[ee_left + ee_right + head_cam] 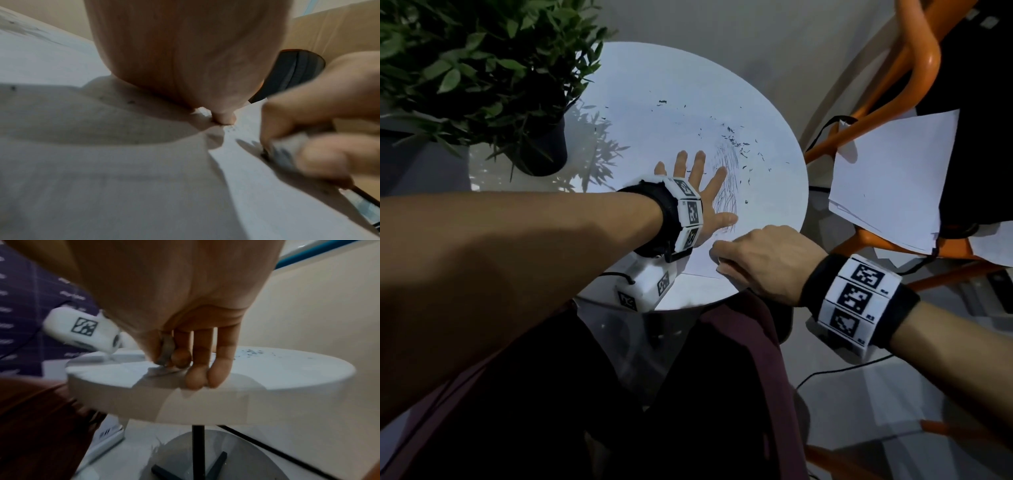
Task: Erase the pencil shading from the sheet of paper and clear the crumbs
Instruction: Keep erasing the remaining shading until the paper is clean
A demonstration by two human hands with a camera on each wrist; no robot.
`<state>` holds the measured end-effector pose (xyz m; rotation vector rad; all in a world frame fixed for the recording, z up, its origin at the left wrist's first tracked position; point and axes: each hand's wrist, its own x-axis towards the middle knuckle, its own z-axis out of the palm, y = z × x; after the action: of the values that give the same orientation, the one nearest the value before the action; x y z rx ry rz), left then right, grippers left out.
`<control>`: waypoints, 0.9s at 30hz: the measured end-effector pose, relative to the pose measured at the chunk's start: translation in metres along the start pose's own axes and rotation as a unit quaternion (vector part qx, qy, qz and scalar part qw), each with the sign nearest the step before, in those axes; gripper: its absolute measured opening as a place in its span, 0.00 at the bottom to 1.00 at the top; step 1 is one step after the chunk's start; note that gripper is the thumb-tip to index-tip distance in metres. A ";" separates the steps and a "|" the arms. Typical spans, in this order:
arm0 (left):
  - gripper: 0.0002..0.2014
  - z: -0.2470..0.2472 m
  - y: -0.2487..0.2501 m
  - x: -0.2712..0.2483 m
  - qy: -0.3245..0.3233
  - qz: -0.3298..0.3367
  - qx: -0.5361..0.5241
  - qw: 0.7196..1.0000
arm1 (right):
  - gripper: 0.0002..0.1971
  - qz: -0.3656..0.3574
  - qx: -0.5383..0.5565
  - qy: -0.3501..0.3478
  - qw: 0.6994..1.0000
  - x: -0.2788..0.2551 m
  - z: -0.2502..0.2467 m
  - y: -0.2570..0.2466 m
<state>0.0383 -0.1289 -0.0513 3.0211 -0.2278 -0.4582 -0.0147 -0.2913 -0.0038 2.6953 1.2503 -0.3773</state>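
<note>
Your left hand (697, 192) lies flat on the sheet of paper (671, 137), fingers spread and straight, pressing it down on the round white surface (796, 205). The pencil shading (727, 192) sits just beside that hand, between its fingers and the surface's far right edge; your thumb lies over the near end of the strokes. Your right hand (763, 260) is at the near edge of the sheet, just beside the left thumb, with thumb and forefinger curled to pinch a small grey eraser (287, 151) whose dirty tip touches the paper. The wrist view blurs it, so its shape is hard to tell.

Dark crumbs (736, 140) are scattered beyond the shading and further across the sheet, away from you. A potted plant (482, 75) stands on the floor beside the surface, to the left of the sheet, its leaves reaching over the rim. To the right of the surface, an orange chair (914, 68) carries a stack of loose white sheets (893, 178), well apart from the hands.
</note>
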 end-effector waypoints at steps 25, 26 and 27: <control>0.34 0.005 -0.003 0.002 0.013 0.001 0.012 1.000 | 0.15 0.068 -0.010 0.059 0.996 0.020 0.004 -0.001; 0.34 0.006 -0.003 0.003 0.017 -0.001 0.010 1.000 | 0.13 0.039 -0.016 0.041 0.998 0.016 0.003 -0.002; 0.35 0.005 -0.003 0.003 0.015 -0.002 0.008 1.000 | 0.11 0.017 -0.005 0.026 0.999 0.012 0.001 -0.001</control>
<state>0.0404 -0.1266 -0.0574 3.0429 -0.2242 -0.4123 -0.0078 -0.2819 -0.0085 2.7321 1.2137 -0.2982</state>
